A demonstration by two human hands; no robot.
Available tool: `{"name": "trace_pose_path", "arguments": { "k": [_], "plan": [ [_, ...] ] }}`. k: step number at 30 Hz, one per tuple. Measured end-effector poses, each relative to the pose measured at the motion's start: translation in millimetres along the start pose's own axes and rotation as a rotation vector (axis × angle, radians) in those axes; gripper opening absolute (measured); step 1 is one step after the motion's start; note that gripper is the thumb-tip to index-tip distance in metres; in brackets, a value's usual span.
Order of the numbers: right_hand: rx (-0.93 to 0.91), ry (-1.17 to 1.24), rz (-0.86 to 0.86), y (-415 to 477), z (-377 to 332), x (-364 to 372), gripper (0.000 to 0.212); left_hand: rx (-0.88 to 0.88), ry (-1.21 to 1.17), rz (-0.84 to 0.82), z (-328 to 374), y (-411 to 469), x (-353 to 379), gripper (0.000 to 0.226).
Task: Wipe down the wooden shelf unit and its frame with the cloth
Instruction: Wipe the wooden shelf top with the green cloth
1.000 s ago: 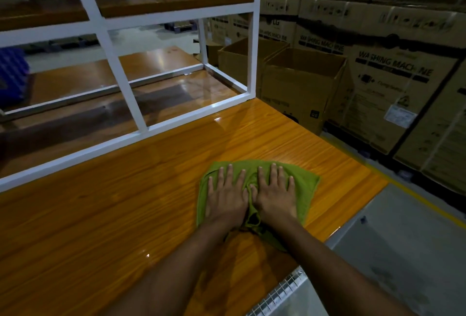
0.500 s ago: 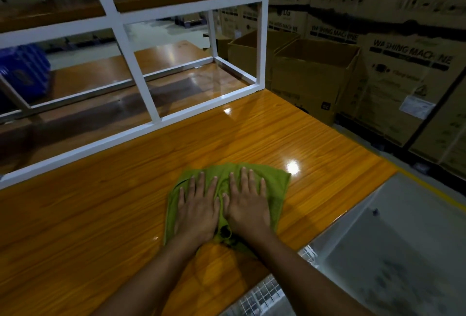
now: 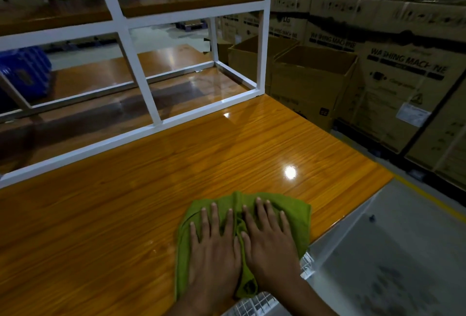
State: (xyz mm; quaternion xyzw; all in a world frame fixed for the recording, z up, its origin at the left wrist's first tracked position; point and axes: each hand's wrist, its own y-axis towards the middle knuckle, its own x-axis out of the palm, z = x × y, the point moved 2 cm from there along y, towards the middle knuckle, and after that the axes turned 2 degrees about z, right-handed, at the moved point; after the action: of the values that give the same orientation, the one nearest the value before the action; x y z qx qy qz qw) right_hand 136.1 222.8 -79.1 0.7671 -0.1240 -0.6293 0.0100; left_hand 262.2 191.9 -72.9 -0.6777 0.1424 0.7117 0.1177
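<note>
Green cloth (image 3: pixel 295 212), left hand (image 3: pixel 214 247), right hand (image 3: pixel 269 242) flat

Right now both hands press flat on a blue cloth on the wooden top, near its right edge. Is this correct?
Not quite: the cloth is green, not blue, as the head view shows. The left hand and right hand do press flat on it, on the wooden top near its right edge.

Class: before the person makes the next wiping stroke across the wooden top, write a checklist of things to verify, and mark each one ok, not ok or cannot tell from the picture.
1. Left hand flat on cloth: ok.
2. Right hand flat on cloth: ok.
3. Cloth spread smooth: not ok, bunched between the hands.
4. Wooden top ahead free of objects: ok.
5. White frame already wiped: cannot tell.
6. Cloth damp enough: cannot tell.
</note>
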Motion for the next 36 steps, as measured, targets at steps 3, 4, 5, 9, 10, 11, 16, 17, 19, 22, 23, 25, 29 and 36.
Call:
{"name": "trace_pose_path", "arguments": {
  "k": [3, 4, 5, 9, 10, 11, 16, 17, 19, 22, 23, 25, 29, 36],
  "plan": [
    [0.035, -0.005, 0.0, 10.3, 16.2, -1.2, 0.061, 0.017, -0.057, 0.005, 15.5, 15.6, -2.8, 0.06],
    [0.05, -0.011, -0.008, 14.9, 22.5, -1.7, 0.063, 0.024, -0.072, 0.001, 20.7, 22.6, -2.2, 0.06],
    [0.065, -0.023, -0.006, 20.9, 29.1, -1.6, 0.066, 0.032, -0.089, -0.004, 25.9, 29.8, -1.4, 0.06],
    [0.141, -0.048, -0.015, 53.8, 46.7, 4.2, 0.072, 0.061, -0.11, -0.023, 37.2, 64.8, 5.4, 0.06],
    [0.154, -0.058, -0.01, 63.3, 48.8, 6.6, 0.073, 0.063, -0.114, -0.021, 37.8, 74.9, 6.0, 0.059],
    [0.172, -0.058, -0.016, 73.3, 49.4, 8.1, 0.074, 0.062, -0.124, -0.015, 36.7, 84.8, 6.1, 0.06],
    [0.145, -0.074, -0.078, 126.1, 32.2, 8.2, 0.08, 0.062, -0.143, -0.011, 12.3, 131.6, 4.9, 0.076],
    [0.147, -0.076, -0.078, 138.5, 28.9, 12.1, 0.081, 0.064, -0.137, 0.006, 6.0, 140.2, 2.6, 0.074],
    [0.155, -0.069, -0.052, 160.9, 19.4, 16.8, 0.076, 0.051, -0.117, 0.0, -7.7, 156.8, 0.8, 0.064],
    [0.13, -0.064, -0.113, 183.6, 1.5, 20.5, 0.081, 0.004, -0.139, -0.029, -27.5, 177.6, 0.1, 0.055],
    [0.104, -0.073, -0.104, 188.5, -4.3, 21.1, 0.085, -0.01, -0.137, -0.025, -33.7, 181.1, -0.4, 0.054],
    [0.069, -0.068, -0.147, 194.4, -14.1, 24.8, 0.079, -0.033, -0.126, -0.023, -45.9, 183.1, 0.2, 0.054],
    [0.006, -0.046, -0.175, 192.5, -33.9, 31.2, 0.064, -0.064, -0.114, -0.038, -67.6, 171.4, -1.0, 0.055],
    [-0.086, -0.01, -0.197, 153.4, -74.3, 32.2, 0.062, -0.074, -0.049, -0.018, -100.1, 120.4, -4.3, 0.056]
  ]
}}
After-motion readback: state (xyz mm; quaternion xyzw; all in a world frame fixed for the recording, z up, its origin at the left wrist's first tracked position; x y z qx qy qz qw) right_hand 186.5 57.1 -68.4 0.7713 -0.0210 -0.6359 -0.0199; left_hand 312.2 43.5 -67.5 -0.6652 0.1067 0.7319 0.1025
